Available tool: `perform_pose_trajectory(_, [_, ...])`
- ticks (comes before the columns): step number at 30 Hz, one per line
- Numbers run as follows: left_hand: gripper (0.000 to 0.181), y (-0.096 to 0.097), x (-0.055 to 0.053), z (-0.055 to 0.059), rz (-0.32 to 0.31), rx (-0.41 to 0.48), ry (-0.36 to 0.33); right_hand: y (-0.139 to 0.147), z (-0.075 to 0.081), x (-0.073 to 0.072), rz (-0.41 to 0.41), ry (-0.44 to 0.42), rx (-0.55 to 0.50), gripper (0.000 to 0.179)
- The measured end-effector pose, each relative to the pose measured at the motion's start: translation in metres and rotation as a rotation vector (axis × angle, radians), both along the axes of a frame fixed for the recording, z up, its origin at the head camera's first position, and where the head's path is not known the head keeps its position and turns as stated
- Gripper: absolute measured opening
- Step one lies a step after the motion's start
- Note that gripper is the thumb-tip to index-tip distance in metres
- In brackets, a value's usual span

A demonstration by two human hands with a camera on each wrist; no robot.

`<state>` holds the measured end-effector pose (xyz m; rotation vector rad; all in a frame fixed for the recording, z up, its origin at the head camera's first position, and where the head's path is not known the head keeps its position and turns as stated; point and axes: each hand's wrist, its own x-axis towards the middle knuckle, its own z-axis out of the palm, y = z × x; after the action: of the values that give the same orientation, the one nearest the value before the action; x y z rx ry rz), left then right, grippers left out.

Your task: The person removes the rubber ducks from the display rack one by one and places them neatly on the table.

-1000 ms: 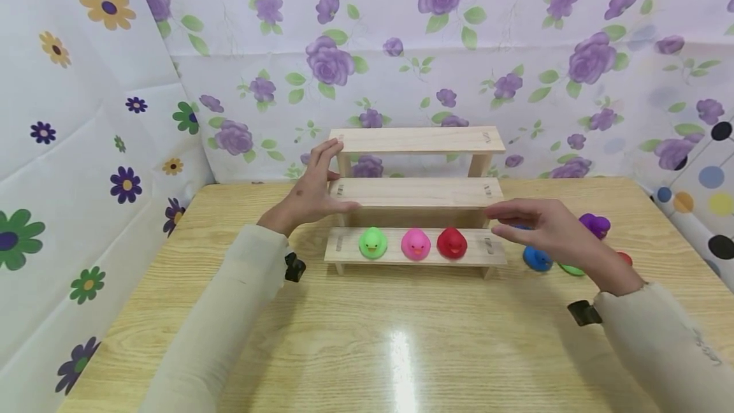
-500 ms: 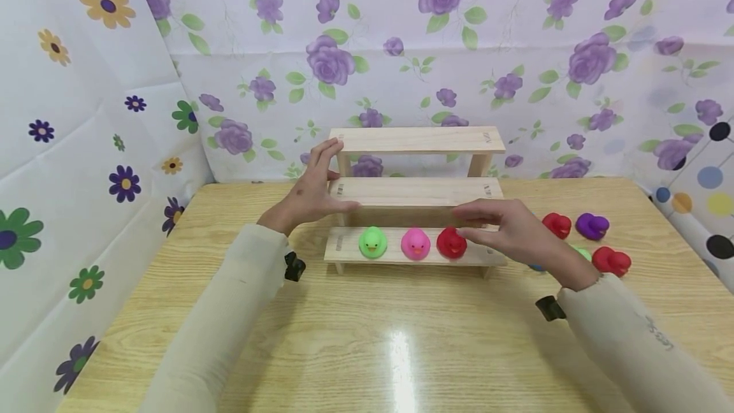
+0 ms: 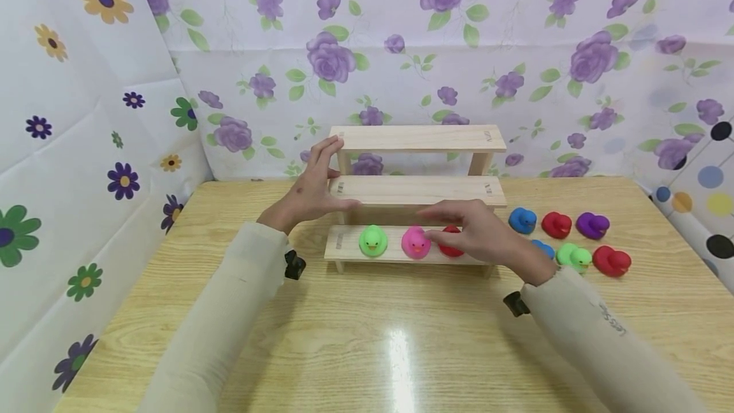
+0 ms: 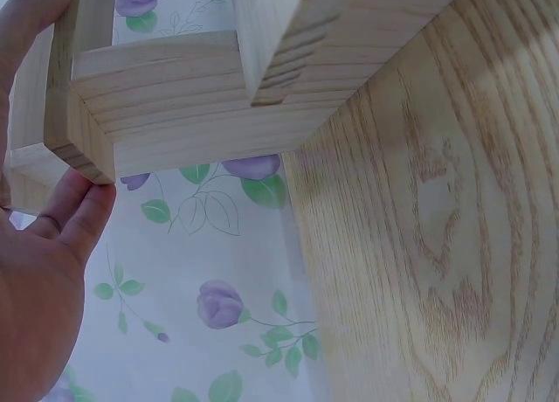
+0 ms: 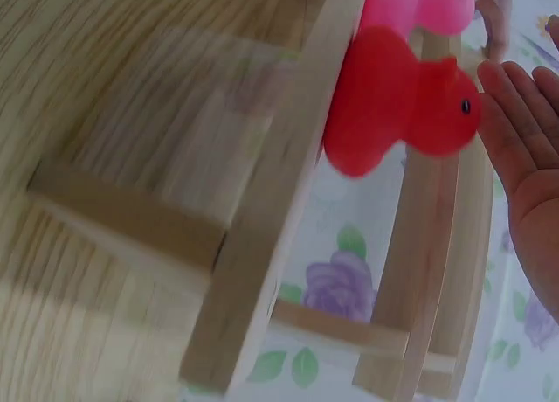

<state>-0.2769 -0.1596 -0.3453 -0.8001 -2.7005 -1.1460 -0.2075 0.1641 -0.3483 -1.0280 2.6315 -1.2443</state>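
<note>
A three-tier wooden shelf (image 3: 415,139) stands on the table. My left hand (image 3: 306,191) grips its left end, thumb at the middle board and fingers up by the top board; in the left wrist view, fingertips (image 4: 87,211) press a board's end. On the lowest board sit a green rubber duck (image 3: 373,242), a pink one (image 3: 413,244) and a red one (image 3: 449,250), in a row. My right hand (image 3: 482,232) hovers over the red duck, fingers pointing left, tips by the pink duck, and partly hides the red one. Nothing is in its grasp.
Right of the shelf, more rubber ducks lie on the table (image 3: 344,343) in two rows: blue (image 3: 522,220), red (image 3: 556,225) and purple (image 3: 592,225) behind; a partly hidden blue, a green (image 3: 574,257) and a red (image 3: 611,261) in front. Flowered cloth (image 3: 258,24) hangs behind.
My right hand has moved left from the shelf's right end across the red duck toward the pink one, uncovering the ducks on the right. My left hand stays where it was.
</note>
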Motion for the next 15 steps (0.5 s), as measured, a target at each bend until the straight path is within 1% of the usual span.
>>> perform_pose_trajectory(4, [0.116,0.0,0.0,0.001,0.003,0.0,-0.005,-0.011,-0.001,0.0,0.019,0.022,-0.002,0.037])
perform_pose_trajectory(10, [0.117,-0.001,0.0,0.0,0.01,-0.001,-0.013,-0.03,0.0,0.0,0.075,0.054,-0.022,0.037])
perform_pose_trajectory(15, [0.116,-0.001,-0.001,-0.001,0.007,0.004,-0.018,-0.044,-0.003,0.0,0.067,0.059,-0.008,0.038])
